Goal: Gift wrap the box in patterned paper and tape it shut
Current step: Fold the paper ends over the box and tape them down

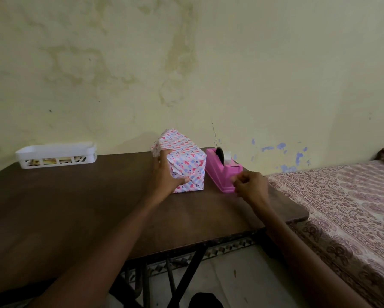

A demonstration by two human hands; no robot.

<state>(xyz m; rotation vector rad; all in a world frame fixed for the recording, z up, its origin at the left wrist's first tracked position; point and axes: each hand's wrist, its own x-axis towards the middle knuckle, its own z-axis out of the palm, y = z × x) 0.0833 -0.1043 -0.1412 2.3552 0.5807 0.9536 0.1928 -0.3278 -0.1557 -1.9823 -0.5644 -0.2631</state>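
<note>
A dark wooden table [75, 207] fills the lower left of the head view, standing against a stained yellow wall. A bed [342, 196] with a maroon-patterned cover butts against the table's right edge.

The box [186, 152] lies toward the table's far edge, right of centre, its long side running away from the viewer. It is fully covered in white paper printed with small pink, red and blue shapes. The near end shows folded triangular flaps.

The box looks light and stiff-sided. Its thin paper skin would likely crease or tear under a hard pinch and slide a little on the smooth wood. Flat palms on opposite faces, or a flat hand over the folded end, seem the safest hold.

A white slotted basket [55, 152] sits at the far left corner, holding something yellowish that cannot be identified. A pink tape dispenser [217, 170] stands just beside the box on its right, near the right edge. It carries a pale tape roll [226, 157].

The left hand [164, 174] lies spread and flat against the box's near end, thumb low on the flaps, pressing them down. The right hand [251, 185] has curled fingers at the dispenser's near cutter end. Whether it pinches a strip of tape cannot be made out.

No brand, label or readable writing shows anywhere.
</note>
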